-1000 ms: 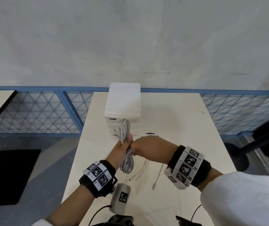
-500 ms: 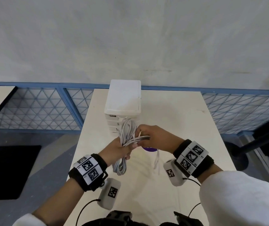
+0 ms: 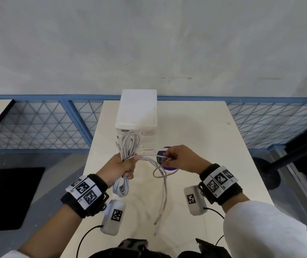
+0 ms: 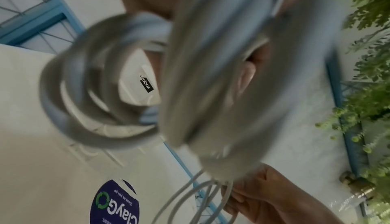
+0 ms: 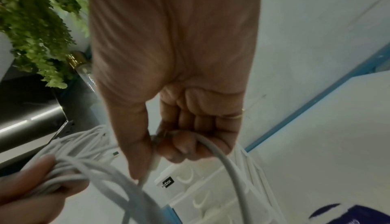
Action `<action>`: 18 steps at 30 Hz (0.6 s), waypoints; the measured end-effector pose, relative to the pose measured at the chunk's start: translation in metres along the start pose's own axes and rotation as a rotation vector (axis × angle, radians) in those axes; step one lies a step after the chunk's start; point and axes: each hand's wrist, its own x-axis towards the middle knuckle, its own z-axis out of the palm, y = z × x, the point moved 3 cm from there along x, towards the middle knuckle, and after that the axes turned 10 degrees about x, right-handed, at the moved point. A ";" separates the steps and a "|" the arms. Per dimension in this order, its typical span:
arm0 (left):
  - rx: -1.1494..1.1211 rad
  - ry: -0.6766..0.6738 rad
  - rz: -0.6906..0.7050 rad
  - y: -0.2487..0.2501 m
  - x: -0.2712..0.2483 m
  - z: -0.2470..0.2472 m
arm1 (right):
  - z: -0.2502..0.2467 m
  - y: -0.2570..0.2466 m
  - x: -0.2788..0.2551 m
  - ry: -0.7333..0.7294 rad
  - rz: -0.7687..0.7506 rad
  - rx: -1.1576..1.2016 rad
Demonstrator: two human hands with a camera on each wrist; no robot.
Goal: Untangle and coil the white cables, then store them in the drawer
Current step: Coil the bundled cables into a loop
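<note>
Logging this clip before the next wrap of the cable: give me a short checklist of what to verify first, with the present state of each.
1. Left hand grips the coiled bundle firmly: ok.
2. Right hand pinches the loose strand: ok.
3. Loose tail fully coiled: not ok; it loops and trails onto the table, its plug end free.
4. Loose tail free of knots: cannot tell; one loop crosses itself.
5. Drawer unit open to receive the cables: not ok; its front drawers look closed.
6. Tail clear of the purple sticker: not ok, it lies across it, though nothing shows it snagged.
</note>
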 end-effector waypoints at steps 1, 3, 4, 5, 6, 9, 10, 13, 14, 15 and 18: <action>0.016 0.010 0.002 0.000 -0.001 0.000 | 0.000 -0.001 0.001 -0.003 0.004 -0.010; -0.015 0.032 0.002 0.002 -0.002 0.003 | 0.001 -0.002 0.002 0.054 -0.017 0.059; -0.045 0.040 -0.002 0.003 -0.003 0.005 | 0.003 0.000 0.002 0.111 -0.024 0.133; -0.072 0.049 -0.004 0.005 -0.003 0.008 | 0.004 0.001 0.001 0.172 -0.027 0.208; -0.098 0.059 -0.005 0.007 -0.003 0.011 | 0.006 0.002 -0.001 0.210 -0.031 0.280; -0.159 0.086 -0.013 0.010 0.001 0.018 | 0.018 0.005 -0.008 0.096 -0.058 0.509; -0.168 0.093 -0.018 0.011 0.003 0.019 | 0.022 0.007 -0.008 0.034 -0.062 0.548; -0.174 0.080 -0.029 0.012 0.005 0.024 | 0.034 0.009 -0.004 0.058 -0.075 0.369; -0.171 0.064 -0.029 0.012 0.005 0.027 | 0.036 0.009 -0.001 0.151 -0.081 0.283; -0.165 0.049 -0.027 0.012 0.005 0.030 | 0.038 0.010 0.001 0.252 -0.088 0.228; -0.179 0.026 -0.017 0.015 0.003 0.031 | 0.044 0.013 0.003 0.404 -0.143 0.181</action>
